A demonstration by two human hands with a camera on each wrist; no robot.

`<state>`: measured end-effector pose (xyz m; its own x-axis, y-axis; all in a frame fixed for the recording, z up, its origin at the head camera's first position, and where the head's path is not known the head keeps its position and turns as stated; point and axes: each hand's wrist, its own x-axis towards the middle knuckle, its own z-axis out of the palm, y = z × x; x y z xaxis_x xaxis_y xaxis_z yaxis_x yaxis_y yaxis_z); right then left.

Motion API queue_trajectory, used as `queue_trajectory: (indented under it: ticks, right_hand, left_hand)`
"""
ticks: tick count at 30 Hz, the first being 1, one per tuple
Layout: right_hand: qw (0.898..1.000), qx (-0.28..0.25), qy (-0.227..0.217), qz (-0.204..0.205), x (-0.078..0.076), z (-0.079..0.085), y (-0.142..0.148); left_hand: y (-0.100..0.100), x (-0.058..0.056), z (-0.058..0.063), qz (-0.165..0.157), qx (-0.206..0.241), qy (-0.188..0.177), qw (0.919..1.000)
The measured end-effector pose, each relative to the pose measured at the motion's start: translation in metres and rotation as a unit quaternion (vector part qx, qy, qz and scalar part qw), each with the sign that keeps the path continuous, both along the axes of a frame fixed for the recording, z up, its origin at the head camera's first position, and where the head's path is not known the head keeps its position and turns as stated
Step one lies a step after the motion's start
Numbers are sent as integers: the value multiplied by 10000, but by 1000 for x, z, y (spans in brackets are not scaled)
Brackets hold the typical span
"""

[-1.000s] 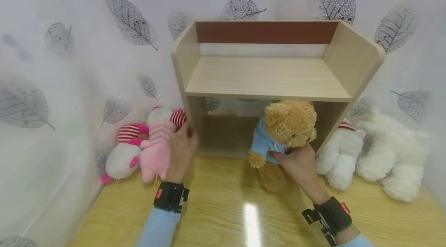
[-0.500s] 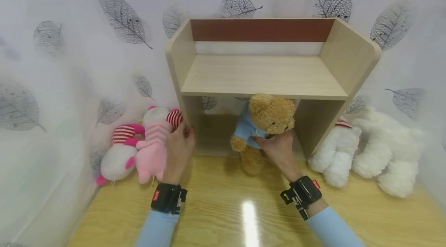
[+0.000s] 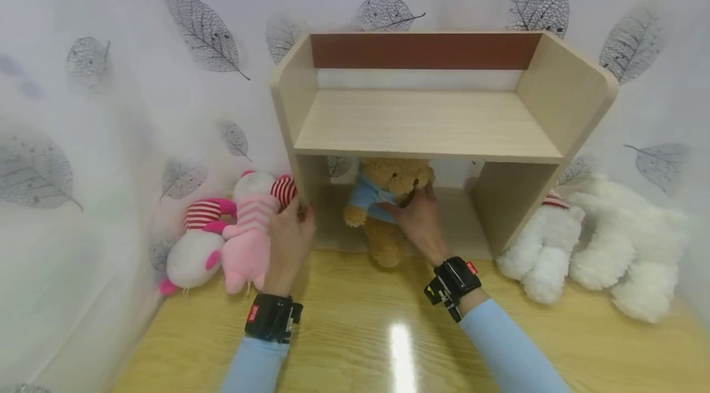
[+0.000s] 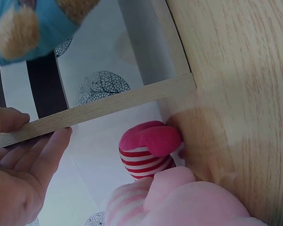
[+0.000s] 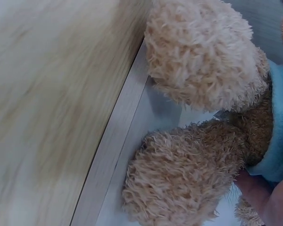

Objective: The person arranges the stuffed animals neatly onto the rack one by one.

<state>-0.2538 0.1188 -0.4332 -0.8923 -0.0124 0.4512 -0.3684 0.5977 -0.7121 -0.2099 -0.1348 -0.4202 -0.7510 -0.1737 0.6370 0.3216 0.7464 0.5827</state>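
My right hand (image 3: pixel 420 220) holds a brown teddy bear (image 3: pixel 385 242) in a light blue top by its body, in the lower compartment of a small wooden shelf (image 3: pixel 432 125). The shelf board hides the top of the bear's head. In the right wrist view the bear's furry legs (image 5: pixel 184 174) hang over the shelf's front edge. My left hand (image 3: pixel 289 245) grips the shelf's left side panel (image 4: pixel 108 104), thumb on one face and fingers on the other.
Left of the shelf lean a pink plush toy (image 3: pixel 249 245) and a white-and-magenta one (image 3: pixel 191 257) with red stripes. On the right sit white plush toys (image 3: pixel 540 251), (image 3: pixel 632 251) against the wall. Everything stands on a wooden table (image 3: pixel 355 331).
The right hand has carried the teddy bear leftward and in under the shelf board, from the right part of the compartment. The left hand keeps its grip on the side panel.
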Motion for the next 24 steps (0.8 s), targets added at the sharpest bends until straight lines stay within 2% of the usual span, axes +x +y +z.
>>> queue_trajectory:
  ticks: [5, 12, 19, 24]
  right_hand:
    - [9994, 6, -335, -10, -12, -6, -15]
    - [9999, -51, -92, 125, -25, -11, -32]
    - [9985, -238, -473, 164, -38, -8, -47]
    - [9968, -357, -570, 435, -47, -3, -56]
  left_hand:
    - [0, 0, -4, 178, -129, 206, 9995]
    - [0, 3, -4, 202, -245, 133, 9994]
    - [-1, 2, -4, 222, -257, 183, 9993]
    - [0, -2, -3, 240, -202, 236, 9992]
